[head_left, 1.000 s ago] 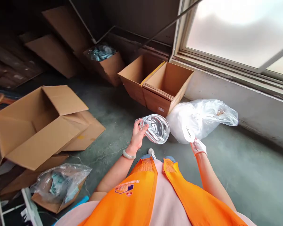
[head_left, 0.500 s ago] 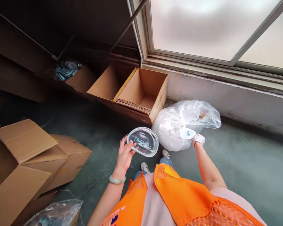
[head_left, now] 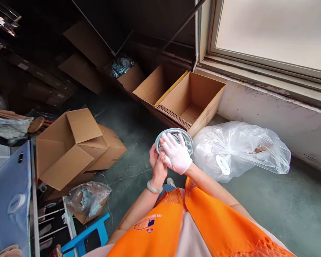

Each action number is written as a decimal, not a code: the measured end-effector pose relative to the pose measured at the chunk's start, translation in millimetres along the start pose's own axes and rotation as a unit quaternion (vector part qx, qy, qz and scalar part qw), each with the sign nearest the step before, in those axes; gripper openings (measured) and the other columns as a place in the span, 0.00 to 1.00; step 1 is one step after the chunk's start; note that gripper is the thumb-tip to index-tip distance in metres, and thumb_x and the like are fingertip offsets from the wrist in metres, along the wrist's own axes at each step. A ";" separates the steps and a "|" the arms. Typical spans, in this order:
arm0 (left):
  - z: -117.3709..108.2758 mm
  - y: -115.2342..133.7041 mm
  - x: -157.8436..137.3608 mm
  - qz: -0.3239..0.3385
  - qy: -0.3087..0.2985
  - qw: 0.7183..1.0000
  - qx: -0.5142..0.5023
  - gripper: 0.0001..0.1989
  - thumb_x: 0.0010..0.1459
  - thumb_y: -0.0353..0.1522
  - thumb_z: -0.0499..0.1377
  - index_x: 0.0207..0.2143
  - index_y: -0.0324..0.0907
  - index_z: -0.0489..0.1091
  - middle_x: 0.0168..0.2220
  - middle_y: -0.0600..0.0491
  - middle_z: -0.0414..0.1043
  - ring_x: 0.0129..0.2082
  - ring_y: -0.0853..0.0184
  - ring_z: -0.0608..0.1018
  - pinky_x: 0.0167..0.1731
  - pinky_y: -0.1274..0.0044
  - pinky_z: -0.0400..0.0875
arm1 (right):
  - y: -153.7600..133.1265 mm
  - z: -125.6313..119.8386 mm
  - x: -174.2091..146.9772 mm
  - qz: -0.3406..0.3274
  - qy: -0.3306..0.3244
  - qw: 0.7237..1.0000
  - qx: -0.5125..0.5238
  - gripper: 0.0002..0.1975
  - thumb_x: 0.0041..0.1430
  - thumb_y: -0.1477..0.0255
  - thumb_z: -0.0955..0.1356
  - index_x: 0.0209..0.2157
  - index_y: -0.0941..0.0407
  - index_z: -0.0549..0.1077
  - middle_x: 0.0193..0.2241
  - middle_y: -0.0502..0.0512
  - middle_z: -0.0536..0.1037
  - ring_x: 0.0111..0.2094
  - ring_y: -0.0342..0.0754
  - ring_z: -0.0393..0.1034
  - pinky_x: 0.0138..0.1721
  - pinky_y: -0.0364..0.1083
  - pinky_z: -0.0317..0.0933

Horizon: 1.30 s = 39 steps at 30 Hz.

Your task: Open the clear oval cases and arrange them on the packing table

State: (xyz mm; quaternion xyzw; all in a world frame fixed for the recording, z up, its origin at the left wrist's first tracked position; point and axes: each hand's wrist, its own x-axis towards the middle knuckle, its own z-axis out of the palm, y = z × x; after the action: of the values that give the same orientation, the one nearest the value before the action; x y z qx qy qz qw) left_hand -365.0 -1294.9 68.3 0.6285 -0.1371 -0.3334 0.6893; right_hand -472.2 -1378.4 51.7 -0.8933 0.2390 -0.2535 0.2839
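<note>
Gripping, out beyond the orange vest (head_left: 160,221), the clear plastic container (head_left: 187,138) by its near edge in the left hand (head_left: 159,166); laying the gloved right hand (head_left: 176,153), spread, across its top. Cannot tell the pressure. Could tip or slip, if pushed off-centre against that one-sided grip. Farther out, could snag on the plastic bag (head_left: 238,150) or, beyond that, the open carton (head_left: 207,89), if swung low.

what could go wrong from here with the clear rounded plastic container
The white-gloved right hand spreads over the clear rounded plastic container, so a firm push could tip it from the bare left hand. The white oval printed tag lies on the bulging translucent plastic bag and might slide off unless stuck down.
</note>
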 end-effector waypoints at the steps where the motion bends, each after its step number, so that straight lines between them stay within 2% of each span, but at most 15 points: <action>1: -6.3 5.9 2.7 0.018 0.027 0.999 -0.017 0.36 0.49 0.43 0.77 0.59 0.49 0.71 0.54 0.47 0.77 0.52 0.58 0.82 0.48 0.73 0.79 | 3.4 4.6 12.5 0.044 -0.010 0.999 0.002 0.33 0.75 0.52 0.62 0.73 0.52 0.65 0.77 0.65 0.56 0.78 0.70 0.45 0.73 0.80 0.31; 4: -30.0 27.1 13.0 0.056 0.112 0.991 -0.048 0.38 0.44 0.37 0.80 0.56 0.50 0.71 0.54 0.50 0.77 0.52 0.59 0.82 0.46 0.74 0.80 | 28.4 25.0 39.5 0.178 0.049 0.973 0.138 0.39 0.72 0.46 0.64 0.75 0.53 0.61 0.78 0.68 0.52 0.78 0.70 0.47 0.73 0.77 0.45; 6: -45.9 39.3 21.8 0.058 0.135 0.987 -0.059 0.35 0.46 0.38 0.79 0.55 0.51 0.70 0.54 0.51 0.77 0.52 0.60 0.82 0.46 0.72 0.81 | 31.4 44.5 58.0 0.209 0.130 0.922 0.299 0.46 0.69 0.42 0.64 0.78 0.53 0.54 0.77 0.69 0.54 0.76 0.65 0.55 0.72 0.69 0.56; 9: -70.0 53.8 42.2 0.069 0.151 0.982 -0.089 0.29 0.52 0.42 0.76 0.53 0.51 0.70 0.56 0.51 0.75 0.51 0.61 0.82 0.48 0.66 0.83 | -3.3 73.3 95.6 0.209 0.188 0.844 0.457 0.59 0.58 0.39 0.73 0.79 0.50 0.48 0.76 0.67 0.56 0.74 0.62 0.60 0.70 0.63 0.63; 12: -101.7 71.8 72.4 0.122 0.178 0.968 -0.128 0.27 0.53 0.42 0.76 0.52 0.53 0.70 0.53 0.53 0.76 0.50 0.60 0.83 0.50 0.64 0.83 | -56.7 98.1 144.9 0.190 0.122 0.822 0.523 0.71 0.39 0.44 0.84 0.77 0.51 0.53 0.70 0.67 0.67 0.65 0.61 0.71 0.62 0.59 0.73; 14: -128.5 87.7 96.7 0.151 0.184 0.960 -0.146 0.27 0.53 0.41 0.76 0.52 0.54 0.70 0.47 0.55 0.77 0.49 0.60 0.83 0.51 0.62 0.82 | -84.5 115.6 183.0 0.186 0.105 0.815 0.538 0.62 0.40 0.45 0.84 0.72 0.53 0.64 0.61 0.64 0.77 0.54 0.57 0.78 0.55 0.56 0.77; 17: -173.2 113.7 137.2 0.164 0.191 0.954 -0.165 0.30 0.52 0.41 0.77 0.54 0.54 0.69 0.43 0.57 0.77 0.49 0.60 0.83 0.53 0.61 0.80 | -110.4 144.6 243.5 0.192 0.148 0.814 0.528 0.45 0.47 0.39 0.79 0.56 0.57 0.79 0.46 0.58 0.84 0.43 0.53 0.80 0.48 0.52 0.78; 21: -231.3 143.3 193.3 0.166 0.199 0.945 -0.199 0.29 0.51 0.39 0.77 0.52 0.53 0.70 0.44 0.58 0.78 0.52 0.61 0.83 0.57 0.59 0.78 | -133.2 181.4 315.3 0.185 0.149 0.827 0.510 0.41 0.52 0.32 0.73 0.43 0.57 0.84 0.31 0.56 0.84 0.33 0.53 0.79 0.34 0.50 0.77; 26: -285.8 163.3 260.7 0.143 0.201 0.934 -0.258 0.25 0.51 0.39 0.77 0.48 0.52 0.72 0.42 0.59 0.77 0.49 0.62 0.83 0.58 0.56 0.77 | -145.6 220.2 384.8 0.166 0.051 0.832 0.527 0.41 0.56 0.32 0.70 0.45 0.57 0.83 0.40 0.60 0.86 0.39 0.57 0.83 0.35 0.50 0.78; 29: -302.2 166.8 305.1 0.124 0.214 0.927 -0.282 0.25 0.50 0.39 0.78 0.47 0.51 0.72 0.42 0.58 0.77 0.47 0.62 0.83 0.56 0.57 0.78 | -143.0 244.7 429.0 0.176 0.021 0.820 0.544 0.47 0.58 0.29 0.65 0.57 0.56 0.77 0.60 0.66 0.79 0.50 0.59 0.82 0.42 0.54 0.80; 31: -306.2 167.7 340.7 0.133 0.234 0.926 -0.264 0.26 0.51 0.40 0.77 0.49 0.52 0.72 0.45 0.56 0.77 0.50 0.60 0.82 0.55 0.60 0.78 | -140.4 263.4 462.9 0.145 0.008 0.840 0.523 0.58 0.47 0.30 0.73 0.69 0.53 0.68 0.72 0.68 0.66 0.60 0.62 0.76 0.50 0.55 0.79; 33: -306.9 170.3 382.5 0.150 0.256 0.927 -0.230 0.27 0.54 0.42 0.75 0.53 0.53 0.70 0.49 0.54 0.76 0.53 0.58 0.82 0.52 0.64 0.78 | -136.4 283.7 501.8 0.105 -0.007 0.873 0.477 0.71 0.33 0.40 0.83 0.74 0.52 0.59 0.75 0.68 0.58 0.66 0.64 0.70 0.53 0.54 0.77; 35: -307.2 176.5 430.0 0.156 0.265 0.928 -0.211 0.30 0.54 0.43 0.74 0.56 0.54 0.68 0.53 0.53 0.76 0.54 0.58 0.81 0.51 0.66 0.78 | -128.1 303.9 546.7 0.104 -0.030 0.882 0.459 0.69 0.30 0.46 0.86 0.72 0.53 0.62 0.70 0.67 0.67 0.62 0.62 0.73 0.52 0.53 0.77; 37: -309.3 186.7 481.0 0.149 0.264 0.927 -0.222 0.33 0.50 0.41 0.76 0.56 0.54 0.68 0.53 0.53 0.75 0.52 0.59 0.81 0.50 0.65 0.79 | -112.6 321.2 597.3 0.135 -0.063 0.866 0.478 0.53 0.38 0.44 0.84 0.62 0.54 0.71 0.54 0.61 0.80 0.49 0.56 0.79 0.45 0.51 0.78; 39: -314.4 198.7 532.5 0.118 0.259 0.926 -0.248 0.33 0.47 0.39 0.78 0.53 0.53 0.70 0.49 0.54 0.75 0.49 0.60 0.82 0.51 0.63 0.80 | -90.4 334.1 651.3 0.185 -0.083 0.844 0.496 0.40 0.47 0.37 0.78 0.48 0.54 0.75 0.37 0.55 0.82 0.32 0.49 0.76 0.33 0.48 0.74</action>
State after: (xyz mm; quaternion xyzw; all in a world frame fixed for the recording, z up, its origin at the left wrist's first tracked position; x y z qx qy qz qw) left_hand 277.3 -1390.1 81.8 0.4813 0.0600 -0.0988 0.8689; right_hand 243.2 -1555.7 77.8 -0.5898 0.2179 -0.2058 0.7499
